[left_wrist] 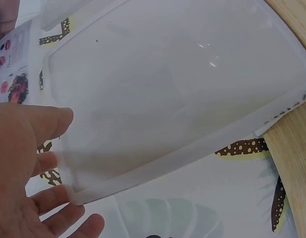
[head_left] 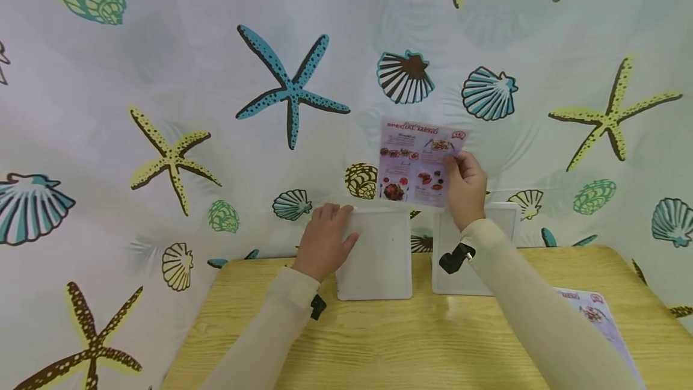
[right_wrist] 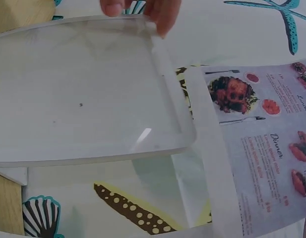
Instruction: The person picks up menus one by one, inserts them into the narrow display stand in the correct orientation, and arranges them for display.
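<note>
A white-framed sign holder point(head_left: 376, 260) stands on the table at the middle. My left hand point(head_left: 323, 244) holds its upper left corner, with the thumb in front and the fingers at the edge and behind, as the left wrist view shows on the holder point(left_wrist: 143, 99). Between thumb and fingers, my right hand point(head_left: 468, 188) pinches a printed menu sheet point(head_left: 400, 164) by its right side. The sheet is raised above the holders, its print facing me. In the right wrist view the sheet point(right_wrist: 257, 148) appears beside the holder's top edge.
A second white-framed holder point(head_left: 503, 227) stands to the right, partly behind my right forearm. Another menu sheet point(head_left: 595, 312) lies at the table's right, partly covered by the sleeve. Behind the wooden table point(head_left: 379, 342) hangs a cloth point(head_left: 346, 65) printed with shells and starfish.
</note>
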Demonstrator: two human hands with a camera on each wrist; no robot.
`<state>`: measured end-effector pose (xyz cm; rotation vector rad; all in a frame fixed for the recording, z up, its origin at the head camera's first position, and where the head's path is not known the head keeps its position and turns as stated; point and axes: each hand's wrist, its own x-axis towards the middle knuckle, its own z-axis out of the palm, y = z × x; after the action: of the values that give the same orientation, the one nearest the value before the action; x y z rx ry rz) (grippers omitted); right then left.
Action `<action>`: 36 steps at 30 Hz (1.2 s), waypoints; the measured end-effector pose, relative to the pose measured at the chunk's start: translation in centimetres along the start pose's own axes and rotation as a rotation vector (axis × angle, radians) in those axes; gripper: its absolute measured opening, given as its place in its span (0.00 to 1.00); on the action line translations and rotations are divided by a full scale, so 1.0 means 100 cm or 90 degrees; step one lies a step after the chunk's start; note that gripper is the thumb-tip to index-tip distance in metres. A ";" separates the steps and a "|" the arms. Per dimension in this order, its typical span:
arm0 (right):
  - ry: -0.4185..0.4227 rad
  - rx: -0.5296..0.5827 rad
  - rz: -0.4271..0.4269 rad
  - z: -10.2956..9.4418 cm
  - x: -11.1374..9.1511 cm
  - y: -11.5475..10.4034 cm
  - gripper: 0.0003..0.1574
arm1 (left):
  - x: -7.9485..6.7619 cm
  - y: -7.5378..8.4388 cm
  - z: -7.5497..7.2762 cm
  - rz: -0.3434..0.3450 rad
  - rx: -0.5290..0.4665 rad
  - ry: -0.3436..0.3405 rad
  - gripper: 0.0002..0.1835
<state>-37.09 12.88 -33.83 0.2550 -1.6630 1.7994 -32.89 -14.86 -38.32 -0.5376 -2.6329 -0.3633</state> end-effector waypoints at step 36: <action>-0.001 -0.018 -0.001 0.002 -0.002 -0.002 0.21 | -0.002 -0.001 0.000 -0.005 0.006 -0.006 0.29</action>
<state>-36.89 12.66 -33.70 0.2456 -1.6875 1.7734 -32.75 -14.97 -38.41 -0.5276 -2.6451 -0.3516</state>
